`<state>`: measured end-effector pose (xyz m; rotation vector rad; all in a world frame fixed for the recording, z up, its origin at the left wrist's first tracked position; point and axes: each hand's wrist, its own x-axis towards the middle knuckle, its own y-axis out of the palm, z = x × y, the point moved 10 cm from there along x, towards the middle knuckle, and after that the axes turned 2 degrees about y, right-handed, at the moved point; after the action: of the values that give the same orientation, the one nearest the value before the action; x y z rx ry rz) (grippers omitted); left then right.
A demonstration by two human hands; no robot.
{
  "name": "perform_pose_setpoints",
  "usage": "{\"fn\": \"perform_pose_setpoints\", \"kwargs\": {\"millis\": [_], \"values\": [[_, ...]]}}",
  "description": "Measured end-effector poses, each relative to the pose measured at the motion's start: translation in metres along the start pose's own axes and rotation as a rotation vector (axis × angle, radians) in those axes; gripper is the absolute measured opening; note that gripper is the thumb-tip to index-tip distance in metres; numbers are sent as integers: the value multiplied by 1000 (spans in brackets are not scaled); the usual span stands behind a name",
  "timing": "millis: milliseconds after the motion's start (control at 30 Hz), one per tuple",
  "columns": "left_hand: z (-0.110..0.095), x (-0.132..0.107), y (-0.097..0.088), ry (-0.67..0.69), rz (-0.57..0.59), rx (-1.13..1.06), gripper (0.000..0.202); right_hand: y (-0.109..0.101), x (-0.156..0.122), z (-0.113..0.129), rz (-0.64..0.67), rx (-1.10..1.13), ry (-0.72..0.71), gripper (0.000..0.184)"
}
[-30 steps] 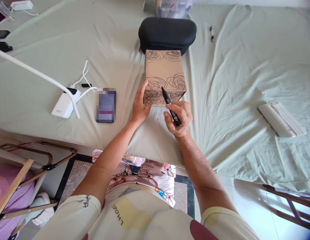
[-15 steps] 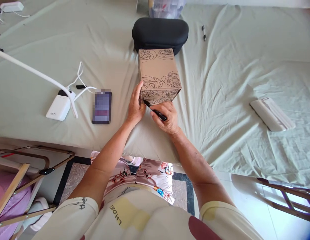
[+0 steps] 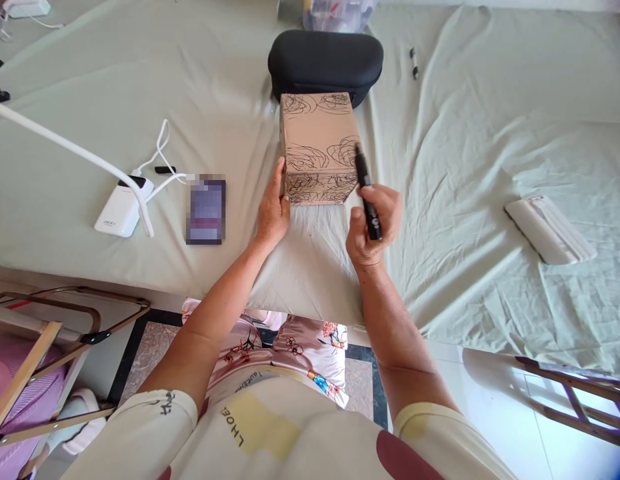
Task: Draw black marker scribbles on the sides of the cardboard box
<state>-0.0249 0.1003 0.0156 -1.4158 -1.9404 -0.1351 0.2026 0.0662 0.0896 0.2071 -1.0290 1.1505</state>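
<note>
A brown cardboard box (image 3: 317, 133) stands on the cloth, with black scribbled loops at the corners of its top and across its front side. My left hand (image 3: 274, 210) grips the box's front left edge, thumb at the front and fingers along the side, partly hidden. In my right hand (image 3: 375, 223) is a black marker (image 3: 369, 197), held between thumb and fingers. Its tip points away from me, by the box's right edge; whether it touches the cardboard I cannot tell.
Right behind the box lies a black zip case (image 3: 325, 63), with a clear plastic tub (image 3: 337, 15) beyond. To the left are a phone (image 3: 206, 212), a white power bank (image 3: 123, 207) and a white cable. A small black-and-white stick (image 3: 415, 63) and a pale packet (image 3: 550, 230) lie right.
My right hand has moved the marker from the box's lower front left corner to its right edge. My left hand still holds the box's left side.
</note>
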Motion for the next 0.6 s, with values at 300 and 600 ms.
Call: {"fn": "perform_pose_setpoints", "kwargs": {"millis": [300, 600], "values": [[21, -8, -31, -46, -195, 187, 54, 5, 2, -114, 245, -406, 450, 50], [-17, 3, -83, 3, -286, 355, 39, 13, -5, -109, 437, -571, 569, 50]]}}
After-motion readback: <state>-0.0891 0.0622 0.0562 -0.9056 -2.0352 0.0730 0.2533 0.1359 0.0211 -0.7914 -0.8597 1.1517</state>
